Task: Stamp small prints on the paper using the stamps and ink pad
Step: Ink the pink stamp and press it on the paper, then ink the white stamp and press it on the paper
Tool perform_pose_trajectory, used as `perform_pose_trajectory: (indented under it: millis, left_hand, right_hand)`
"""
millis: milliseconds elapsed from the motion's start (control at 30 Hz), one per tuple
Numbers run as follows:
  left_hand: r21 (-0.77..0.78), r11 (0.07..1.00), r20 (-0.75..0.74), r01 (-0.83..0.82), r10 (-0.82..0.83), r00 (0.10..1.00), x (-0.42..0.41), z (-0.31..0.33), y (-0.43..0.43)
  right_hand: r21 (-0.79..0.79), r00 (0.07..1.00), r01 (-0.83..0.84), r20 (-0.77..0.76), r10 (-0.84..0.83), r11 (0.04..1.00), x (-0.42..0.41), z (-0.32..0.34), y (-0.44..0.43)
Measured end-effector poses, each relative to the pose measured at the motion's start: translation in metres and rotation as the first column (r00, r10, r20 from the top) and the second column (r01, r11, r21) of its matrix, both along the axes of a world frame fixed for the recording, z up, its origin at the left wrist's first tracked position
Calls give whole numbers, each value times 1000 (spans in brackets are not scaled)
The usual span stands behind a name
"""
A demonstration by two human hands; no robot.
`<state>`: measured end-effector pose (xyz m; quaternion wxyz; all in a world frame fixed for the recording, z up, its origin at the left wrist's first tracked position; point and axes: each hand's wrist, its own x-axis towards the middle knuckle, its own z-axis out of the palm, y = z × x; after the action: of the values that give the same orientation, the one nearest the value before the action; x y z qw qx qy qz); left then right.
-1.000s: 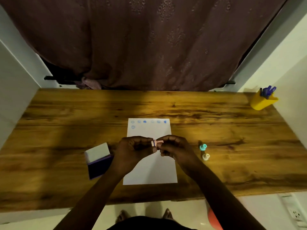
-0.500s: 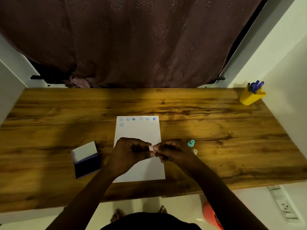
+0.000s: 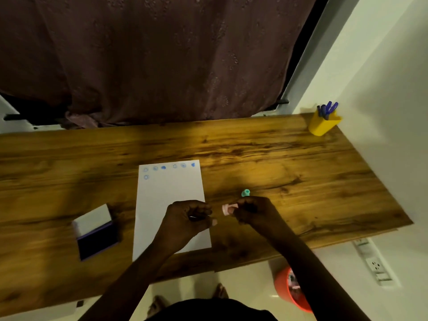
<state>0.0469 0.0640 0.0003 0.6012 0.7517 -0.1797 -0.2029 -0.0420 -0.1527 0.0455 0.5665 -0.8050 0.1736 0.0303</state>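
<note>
Near the table's (image 3: 254, 144) front edge, the right hand (image 3: 251, 212) pinches a pink stamp (image 3: 228, 208) beside the paper's (image 3: 169, 193) right edge; the left hand (image 3: 187, 218), fingers curled together, hovers over the paper, ink pad (image 3: 96, 232) lying well left.

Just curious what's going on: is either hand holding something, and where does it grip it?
The right hand pinches a small pink stamp by one end. Whether the curled left hand holds anything cannot be told.

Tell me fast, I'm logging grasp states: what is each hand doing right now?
Left hand: fingers curled shut over the paper; anything inside cannot be told.
Right hand: closed on a pink stamp.
</note>
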Motion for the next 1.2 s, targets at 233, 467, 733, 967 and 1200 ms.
perform_pose_trajectory:
  millis: [233, 467, 733, 967, 1200]
  left_hand:
    - [85, 996, -24, -11, 13, 1000, -2, -12, -21]
    - [164, 986, 12, 18, -20, 1000, -7, -17, -35]
    - [168, 986, 30, 20, -25, 999, -5, -27, -42]
    - [127, 992, 60, -10, 2, 998, 0, -28, -42]
    - [118, 993, 50, -26, 20, 999, 1, -25, -42]
  right_hand:
    - [-502, 990, 126, 5, -143, 856, -16, -19, -63]
    - [-658, 982, 54, -101, -159, 751, -20, -45, -95]
    - [-660, 969, -32, -205, -139, 750, -20, -57, -101]
    - [-735, 986, -80, -158, -56, 673, -15, -45, -106]
    - [-754, 992, -109, -128, 18, 648, 13, -38, -67]
